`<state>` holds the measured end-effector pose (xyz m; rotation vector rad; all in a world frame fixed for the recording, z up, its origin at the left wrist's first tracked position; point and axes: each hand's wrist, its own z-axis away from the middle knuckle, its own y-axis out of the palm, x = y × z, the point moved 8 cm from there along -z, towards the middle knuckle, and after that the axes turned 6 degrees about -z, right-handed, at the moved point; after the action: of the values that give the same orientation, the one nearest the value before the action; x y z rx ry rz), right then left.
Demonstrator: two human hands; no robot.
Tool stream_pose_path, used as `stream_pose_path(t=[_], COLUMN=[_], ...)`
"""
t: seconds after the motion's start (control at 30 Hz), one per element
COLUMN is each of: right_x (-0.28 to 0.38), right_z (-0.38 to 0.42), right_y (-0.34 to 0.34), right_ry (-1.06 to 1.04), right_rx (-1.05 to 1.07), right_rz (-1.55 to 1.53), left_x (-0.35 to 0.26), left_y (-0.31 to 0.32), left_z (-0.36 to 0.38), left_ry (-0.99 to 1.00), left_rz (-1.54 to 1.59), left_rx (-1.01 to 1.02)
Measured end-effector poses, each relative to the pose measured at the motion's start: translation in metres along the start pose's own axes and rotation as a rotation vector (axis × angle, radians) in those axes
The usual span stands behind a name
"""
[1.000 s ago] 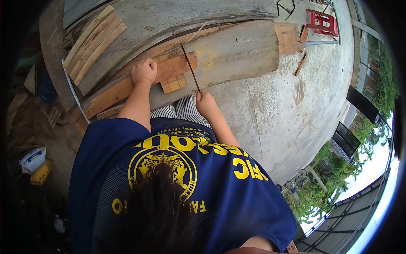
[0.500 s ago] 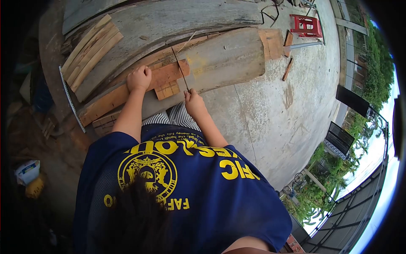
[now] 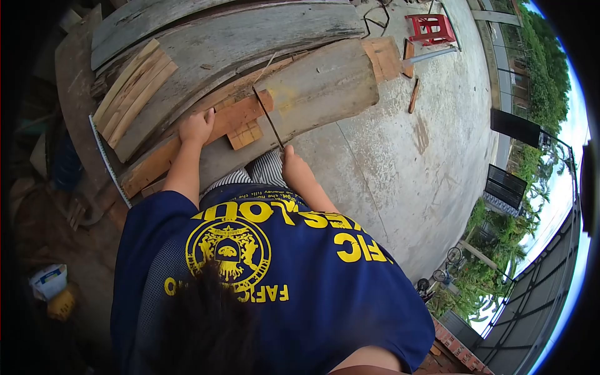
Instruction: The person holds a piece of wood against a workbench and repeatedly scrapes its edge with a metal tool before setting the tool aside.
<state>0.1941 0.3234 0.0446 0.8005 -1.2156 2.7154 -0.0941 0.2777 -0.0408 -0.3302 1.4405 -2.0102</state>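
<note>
My left hand (image 3: 197,127) is closed on a reddish-brown wooden plank (image 3: 235,119), pressing it down near its middle. A small lighter wood block (image 3: 245,135) lies under the plank's right part. In my right hand (image 3: 298,169) is a hand saw, gripped at its near end. The saw blade (image 3: 269,119), seen nearly edge-on as a thin dark line, crosses the plank close to its right end. The saw's handle is mostly hidden by my fingers. Beneath everything is a wide grey weathered board (image 3: 331,81).
Pale wood strips (image 3: 140,90) are stacked at left, beside a long metal ruler-like strip (image 3: 111,159). A red plastic stool (image 3: 431,29), a hammer-like tool with a grey handle (image 3: 431,54) and a wood scrap (image 3: 414,95) are at upper right on the concrete floor (image 3: 400,162).
My right hand has drawn the saw back toward my body, so more of the blade shows on the near side. My left hand stays on the plank; the view has shifted slightly.
</note>
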Motion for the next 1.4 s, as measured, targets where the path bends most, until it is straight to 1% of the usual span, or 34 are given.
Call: stream_pose_path(t=[0.03, 0.13, 0.3, 0.4, 0.47, 0.57, 0.7, 0.73, 0.83, 0.9, 0.97, 1.0, 1.17, 1.23, 1.33, 1.4], right_x=[0.004, 0.008, 0.016, 0.028, 0.024, 0.023, 0.026, 0.033, 0.042, 0.040, 0.037, 0.035, 0.041, 0.045, 0.036, 0.031], right_z=[0.009, 0.015, -0.037, -0.047, -0.023, -0.006, -0.038, -0.045, -0.041, -0.029, -0.013, -0.011, -0.057, -0.069, -0.039, -0.024], right_y=[-0.003, -0.009, -0.001, -0.005, -0.016, -0.032, -0.022, -0.018, -0.014, -0.023, -0.029, -0.031, -0.010, -0.008, -0.023, -0.030], right_ry=[0.030, 0.088, 0.135, 0.069, 0.117, 0.137, 0.144, 0.101, 0.072, 0.086, 0.138, 0.161, 0.127, 0.069, 0.083, 0.089], right_rx=[0.012, 0.014, 0.004, -0.007, 0.075, 0.091, 0.068, 0.057, 0.025, 0.044, 0.129, 0.122, 0.054, 0.018, 0.054, 0.061], right_rz=[-0.003, 0.014, 0.067, 0.047, 0.084, 0.073, 0.061, 0.071, 0.109, 0.123, 0.145, 0.143, 0.074, 0.020, 0.009, 0.001], left_x=[0.000, -0.001, 0.001, 0.002, 0.003, 0.005, 0.004, 0.004, 0.004, 0.005, 0.006, 0.006, 0.004, 0.005, 0.006, 0.007], left_y=[-0.001, -0.008, -0.003, -0.004, -0.006, 0.001, -0.001, 0.000, 0.000, -0.001, -0.001, -0.001, -0.001, 0.000, 0.003, 0.001], left_z=[0.001, 0.002, 0.000, 0.000, -0.002, -0.002, -0.004, -0.002, -0.002, -0.002, -0.003, -0.002, -0.002, -0.002, -0.002, -0.004], left_ry=[-0.039, -0.073, -0.080, -0.075, -0.063, -0.075, -0.087, -0.093, -0.083, -0.079, -0.074, -0.080, -0.094, -0.081, -0.068, -0.071], left_rz=[0.030, 0.060, 0.055, 0.060, 0.058, 0.049, 0.061, 0.066, 0.065, 0.068, 0.073, 0.069, 0.095, 0.100, 0.103, 0.091], left_rx=[0.060, 0.076, 0.096, 0.073, 0.048, 0.093, 0.093, 0.090, 0.088, 0.099, 0.115, 0.123, 0.135, 0.137, 0.099, 0.115])
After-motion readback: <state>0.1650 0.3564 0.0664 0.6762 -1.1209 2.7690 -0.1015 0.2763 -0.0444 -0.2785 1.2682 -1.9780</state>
